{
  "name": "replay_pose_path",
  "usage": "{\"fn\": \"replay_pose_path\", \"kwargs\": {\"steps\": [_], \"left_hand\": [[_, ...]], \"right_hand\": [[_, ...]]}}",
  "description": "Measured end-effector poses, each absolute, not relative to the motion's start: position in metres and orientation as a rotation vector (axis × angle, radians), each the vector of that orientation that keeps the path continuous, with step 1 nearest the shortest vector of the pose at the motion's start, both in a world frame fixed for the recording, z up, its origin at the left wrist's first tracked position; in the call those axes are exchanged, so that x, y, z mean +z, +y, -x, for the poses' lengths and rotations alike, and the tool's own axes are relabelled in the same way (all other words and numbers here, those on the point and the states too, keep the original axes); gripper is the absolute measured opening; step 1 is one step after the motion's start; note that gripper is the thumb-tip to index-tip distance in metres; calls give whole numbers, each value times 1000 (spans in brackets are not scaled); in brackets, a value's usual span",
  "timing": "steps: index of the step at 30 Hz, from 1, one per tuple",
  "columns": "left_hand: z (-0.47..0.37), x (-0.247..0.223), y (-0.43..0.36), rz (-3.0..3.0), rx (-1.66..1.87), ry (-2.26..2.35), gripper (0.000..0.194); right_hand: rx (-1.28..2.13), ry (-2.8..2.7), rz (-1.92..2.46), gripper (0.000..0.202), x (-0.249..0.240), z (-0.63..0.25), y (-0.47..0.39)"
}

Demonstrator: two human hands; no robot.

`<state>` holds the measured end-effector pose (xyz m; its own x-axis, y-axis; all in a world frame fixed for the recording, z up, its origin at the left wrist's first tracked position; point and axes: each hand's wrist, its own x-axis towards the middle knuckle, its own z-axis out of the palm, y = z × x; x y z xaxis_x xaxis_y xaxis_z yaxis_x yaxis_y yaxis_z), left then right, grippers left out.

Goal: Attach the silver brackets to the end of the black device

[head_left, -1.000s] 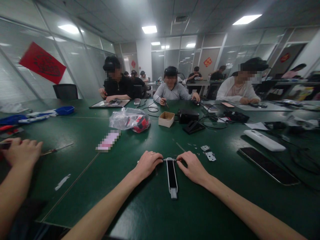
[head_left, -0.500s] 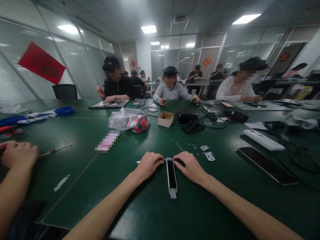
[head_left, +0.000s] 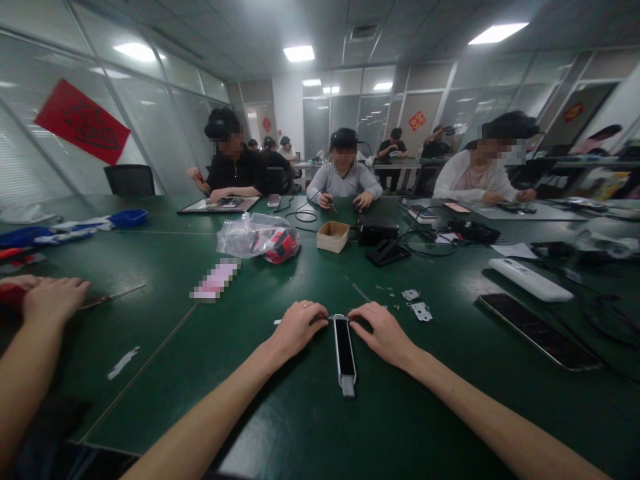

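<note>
A slim pen-shaped device, white-edged with a long black face and a grey tip, lies on the green table, its tip toward me. At its far end, my left hand is pinched from the left. Something small and dark shows at those fingertips, too small to name. From the other side my right hand reaches the same end, thumb and fingers closed together at the device's edge. Whatever these fingers hold is hidden. Small metal plates and tiny loose parts lie just beyond my right hand.
At the left edge is another person's hand beside a thin-shafted tool. A dark phone and a white elongated case lie right. Ahead are a plastic bag, a small open box and cables. Several people sit beyond.
My hands and the device keep nearly the same place. The neighbour's hand at left has shifted slightly right. Across the table, a person's hand with a dark object has moved inward.
</note>
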<state>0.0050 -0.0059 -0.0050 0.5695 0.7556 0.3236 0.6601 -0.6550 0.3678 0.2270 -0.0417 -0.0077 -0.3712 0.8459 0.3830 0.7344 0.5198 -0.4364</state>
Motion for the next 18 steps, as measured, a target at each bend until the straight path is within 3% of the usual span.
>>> {"fn": "replay_pose_path", "kwargs": {"steps": [18], "left_hand": [[-8, 0, -6, -2584, 715, 1119, 15]], "right_hand": [[269, -2195, 1263, 14, -7, -229, -40]]}}
